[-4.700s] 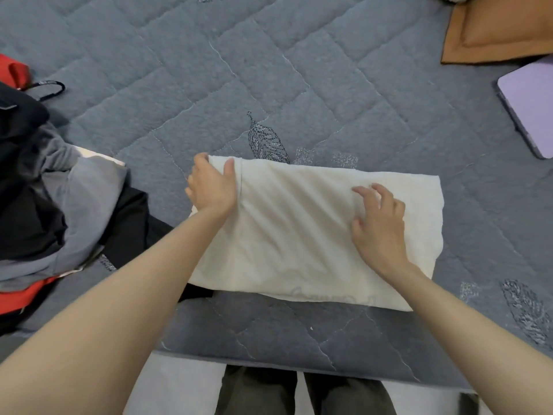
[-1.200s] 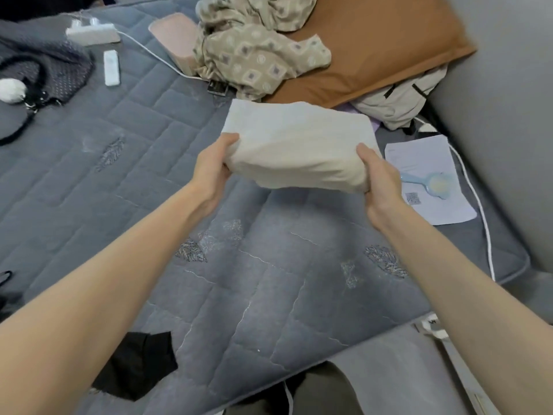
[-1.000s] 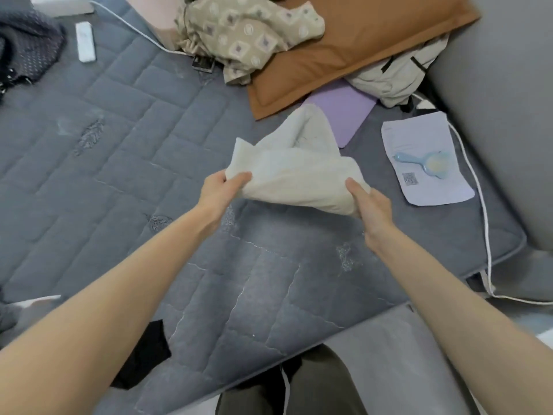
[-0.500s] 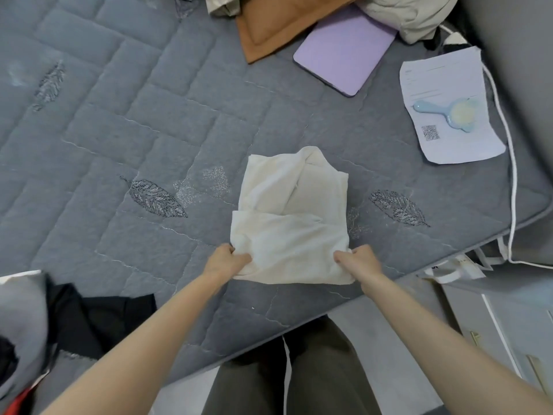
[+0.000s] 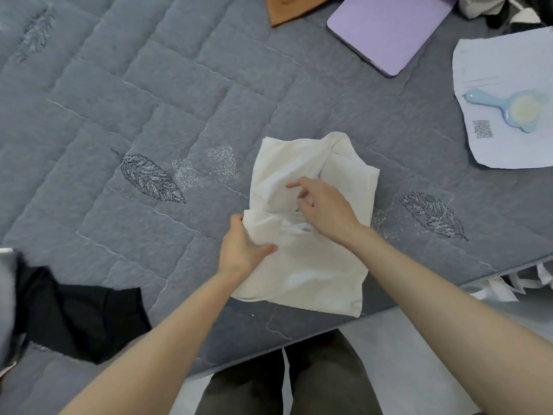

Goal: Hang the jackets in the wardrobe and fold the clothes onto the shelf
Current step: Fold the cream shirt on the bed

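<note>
Mid-fold: cloth (image 5: 314, 274) lies on the bed (image 5: 179, 115) by its near edge, left grip (image 5: 244, 250) pinching its left side, right grip (image 5: 323, 209) loose over the middle, holding nothing; next, likely tuck the far flap flat

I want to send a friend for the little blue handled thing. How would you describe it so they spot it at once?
On the grey quilt, look to its right edge, where a white paper lies. The blue thing rests on that paper, next to a printed square code; unlike the flat purple tablet nearby, it has a handle and a round yellowish head.
</note>
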Motion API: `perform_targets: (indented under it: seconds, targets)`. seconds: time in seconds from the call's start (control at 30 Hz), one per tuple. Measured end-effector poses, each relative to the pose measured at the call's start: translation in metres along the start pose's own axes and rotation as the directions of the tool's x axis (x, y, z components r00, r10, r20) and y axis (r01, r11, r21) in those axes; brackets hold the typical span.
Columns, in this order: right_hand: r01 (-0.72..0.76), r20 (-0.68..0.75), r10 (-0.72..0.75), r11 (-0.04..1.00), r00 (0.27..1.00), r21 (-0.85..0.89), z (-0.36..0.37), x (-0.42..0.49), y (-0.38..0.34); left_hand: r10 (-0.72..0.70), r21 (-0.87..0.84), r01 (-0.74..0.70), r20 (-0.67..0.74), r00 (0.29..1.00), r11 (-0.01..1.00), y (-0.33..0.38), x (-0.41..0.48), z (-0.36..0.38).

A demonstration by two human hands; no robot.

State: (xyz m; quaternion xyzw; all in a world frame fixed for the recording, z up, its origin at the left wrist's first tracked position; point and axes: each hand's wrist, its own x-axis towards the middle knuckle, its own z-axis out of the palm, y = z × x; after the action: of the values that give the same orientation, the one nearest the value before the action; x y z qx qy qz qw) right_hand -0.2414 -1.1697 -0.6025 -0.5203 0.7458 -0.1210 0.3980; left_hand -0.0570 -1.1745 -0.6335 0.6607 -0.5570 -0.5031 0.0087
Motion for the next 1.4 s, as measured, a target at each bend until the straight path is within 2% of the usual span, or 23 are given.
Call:
perform_targets:
  seconds: [0.13,0.2,0.27,0.37,0.5,0.57,0.67,0.77,0.9,1.03,1.1,1.13,1.2,1.27,1.3,1.33,1.4]
  targets:
    - [-0.056,0.105,0.056,0.998,0.993,-0.003,0.02,0.028,-0.017,0.121,-0.007,-0.121,0.004,0.993,0.993,-0.013,-0.007,-0.001]
    - [-0.07,0.123,0.06,0.994,0.991,0.078,0.03,0.035,-0.018,0.179,0.023,-0.178,-0.051,0.982,0.984,-0.019,-0.012,-0.005]
    - [-0.09,0.167,0.065,0.985,0.984,0.149,0.035,0.035,-0.017,0.183,0.03,-0.182,-0.066,0.981,0.983,-0.023,-0.016,-0.007]
    - [-0.075,0.191,0.061,0.995,0.98,0.07,0.04,0.031,-0.011,0.171,0.006,-0.171,0.0,0.985,0.985,-0.029,-0.016,-0.007]
    - [-0.142,0.017,0.141,0.971,0.99,0.192,0.029,0.021,-0.002,0.194,-0.036,-0.192,0.045,0.98,0.981,-0.027,-0.017,-0.007]
    - [-0.187,-0.09,0.206,0.966,0.974,0.18,0.017,0.012,0.012,0.191,-0.048,-0.188,0.062,0.98,0.981,-0.022,-0.018,-0.01]
    - [-0.363,-0.198,0.368,0.93,0.908,0.066,-0.002,-0.011,0.044,0.171,-0.177,-0.141,0.172,0.97,0.974,-0.014,-0.017,-0.013]
    - [-0.514,-0.222,0.51,0.857,0.831,0.043,-0.012,-0.039,0.072,0.155,-0.223,-0.097,0.258,0.954,0.97,-0.008,-0.015,-0.015]
    - [-0.619,-0.129,0.614,0.785,0.778,0.006,-0.008,-0.064,0.097,0.065,-0.335,0.063,0.358,0.931,0.94,-0.002,-0.007,-0.016]
    - [-0.648,-0.005,0.648,0.762,0.762,-0.002,0.003,-0.07,0.103,-0.087,-0.203,0.21,0.488,0.868,0.956,0.002,-0.004,-0.022]
    - [-0.599,0.074,0.596,0.801,0.8,0.026,0.01,-0.072,0.099,-0.115,-0.057,0.174,0.541,0.833,0.983,0.003,-0.009,-0.026]
    - [-0.542,0.065,0.539,0.837,0.84,0.069,0.014,-0.074,0.095,-0.131,0.002,0.157,0.566,0.814,0.988,0.002,-0.011,-0.029]
    - [-0.37,-0.082,0.38,0.922,0.921,0.111,0.022,-0.081,0.09,-0.145,0.04,0.151,0.59,0.795,0.988,-0.002,-0.016,-0.031]
    - [-0.181,-0.211,0.182,0.983,0.96,0.024,0.027,-0.091,0.083,-0.138,-0.037,0.194,0.578,0.805,0.98,-0.008,-0.019,-0.033]
    - [-0.093,-0.21,0.089,0.996,0.974,-0.006,0.029,-0.095,0.08,-0.129,-0.102,0.224,0.565,0.815,0.969,-0.011,-0.02,-0.035]
    - [-0.018,-0.165,0.017,1.0,0.986,-0.009,0.03,-0.099,0.077,-0.119,-0.169,0.25,0.551,0.826,0.953,-0.013,-0.021,-0.037]
    - [0.028,0.027,-0.028,0.999,0.999,0.018,0.031,-0.105,0.072,-0.092,-0.283,0.274,0.521,0.848,0.919,-0.017,-0.02,-0.041]
